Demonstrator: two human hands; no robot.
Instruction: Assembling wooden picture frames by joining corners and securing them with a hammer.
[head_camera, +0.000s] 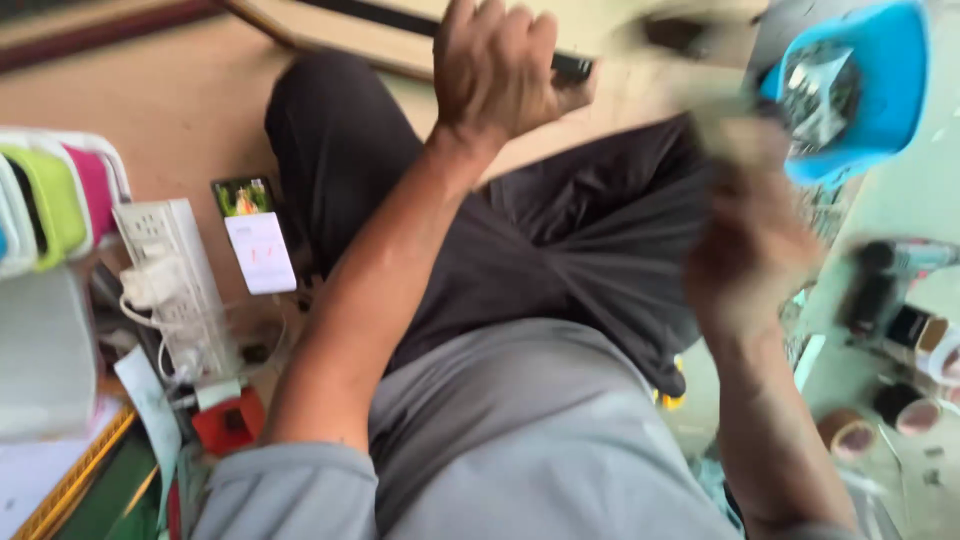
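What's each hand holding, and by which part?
Left hand is closed around a dark flat object, near one end. Right hand is too blurred to tell.

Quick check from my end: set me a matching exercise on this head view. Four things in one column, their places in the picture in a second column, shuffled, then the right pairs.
Things:
1. blue bowl
2. white power strip
3. phone with lit screen
4. roll of tape

Places:
A. lower right, on the pale surface
B. on the floor beside the person's dark trouser leg
C. upper right, with a clear plastic bag in it
D. left side, with white plugs and cables in it

Pairs: 1-C, 2-D, 3-B, 4-A
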